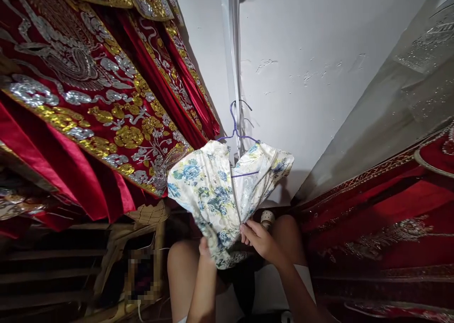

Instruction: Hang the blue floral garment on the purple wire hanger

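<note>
A white short-sleeved blouse [213,190] with blue and yellow flowers is on a purple wire hanger [234,124], its front parted at the neck. My right hand [255,235] pinches the front edge of the blouse low down, fingertips pressed together at the opening. At the lower left side of the blouse is my left hand [205,249], its thumb against the cloth and its other fingers hidden behind the fabric. Below the hands the hem hangs bunched over my lap. The hanger's hook points up beside a pale vertical strip [232,53] on the wall.
Red cloth with gold and silver sequins [127,129] hangs on the left. More red embroidered fabric [383,219] lies at the right. A wooden slatted chair [64,254] stands at lower left. Ahead is a white wall [301,44]. A small whitish cylinder [267,216] is near my right knee.
</note>
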`<state>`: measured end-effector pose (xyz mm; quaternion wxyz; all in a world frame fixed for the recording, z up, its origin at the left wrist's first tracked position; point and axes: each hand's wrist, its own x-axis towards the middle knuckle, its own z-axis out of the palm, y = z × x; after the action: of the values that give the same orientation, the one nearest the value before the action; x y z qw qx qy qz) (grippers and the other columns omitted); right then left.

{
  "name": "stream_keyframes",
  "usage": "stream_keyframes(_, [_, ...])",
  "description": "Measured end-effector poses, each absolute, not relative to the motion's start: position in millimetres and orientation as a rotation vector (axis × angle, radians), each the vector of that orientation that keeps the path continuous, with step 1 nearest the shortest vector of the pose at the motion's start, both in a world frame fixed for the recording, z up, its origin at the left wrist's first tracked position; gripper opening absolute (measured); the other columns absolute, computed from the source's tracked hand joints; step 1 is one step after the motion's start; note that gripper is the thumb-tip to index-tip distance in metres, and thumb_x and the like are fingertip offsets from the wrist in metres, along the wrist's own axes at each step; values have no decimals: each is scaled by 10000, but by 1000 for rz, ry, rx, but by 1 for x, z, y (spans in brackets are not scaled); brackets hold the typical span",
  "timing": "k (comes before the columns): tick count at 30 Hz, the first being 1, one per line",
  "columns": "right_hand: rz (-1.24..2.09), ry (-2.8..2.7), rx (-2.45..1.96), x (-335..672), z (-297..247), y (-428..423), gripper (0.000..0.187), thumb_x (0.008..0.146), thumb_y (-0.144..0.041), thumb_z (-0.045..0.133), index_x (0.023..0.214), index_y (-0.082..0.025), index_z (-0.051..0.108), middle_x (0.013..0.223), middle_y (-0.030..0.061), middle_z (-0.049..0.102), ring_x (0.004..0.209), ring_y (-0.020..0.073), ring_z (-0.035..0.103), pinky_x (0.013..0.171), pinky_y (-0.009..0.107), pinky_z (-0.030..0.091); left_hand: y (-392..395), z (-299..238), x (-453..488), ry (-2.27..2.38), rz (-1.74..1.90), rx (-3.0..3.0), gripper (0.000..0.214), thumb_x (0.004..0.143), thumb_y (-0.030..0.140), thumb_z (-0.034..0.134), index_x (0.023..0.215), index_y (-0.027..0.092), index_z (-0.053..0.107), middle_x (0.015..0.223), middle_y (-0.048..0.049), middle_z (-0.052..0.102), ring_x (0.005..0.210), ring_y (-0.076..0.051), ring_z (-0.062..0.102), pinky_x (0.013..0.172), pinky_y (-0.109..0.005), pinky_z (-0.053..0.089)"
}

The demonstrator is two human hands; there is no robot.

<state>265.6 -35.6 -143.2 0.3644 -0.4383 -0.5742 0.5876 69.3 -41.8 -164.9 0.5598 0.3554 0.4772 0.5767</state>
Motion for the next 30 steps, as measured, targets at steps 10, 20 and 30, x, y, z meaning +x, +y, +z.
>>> stream_keyframes(10, [1407, -1246, -1208, 259, -141, -30, 395, 882, -559, 600, 689, -221, 532, 561, -11, 520, 546, 149, 474, 555, 291, 391, -24, -159, 90, 1364, 1679, 565, 430, 690, 457, 804, 1014, 222, 650, 1032, -93, 713, 1065, -304, 697, 980, -463, 545])
stream_keyframes(20, [1467, -1319, -1219, 271, -130, -31, 365, 855, -510, 598, 630, -224, 570, 443, -23, 474, 444, 141, 429, 496, 288, 353, -42, -170, 146, 1346, 1377, 1374, 180, 869, 394, 653, 865, 215, 647, 810, -38, 644, 800, -224, 632, 768, -350, 514])
stream_keyframes(30, [1190, -1310, -1077, 279, -29, 38, 392, 913, -550, 619, 704, -222, 665, 515, -21, 550, 438, 121, 422, 444, 280, 367, -38, -180, 158, 1329, 1339, 1589, 282, 936, 328, 568, 690, 221, 480, 702, -18, 512, 675, -181, 511, 643, -292, 408])
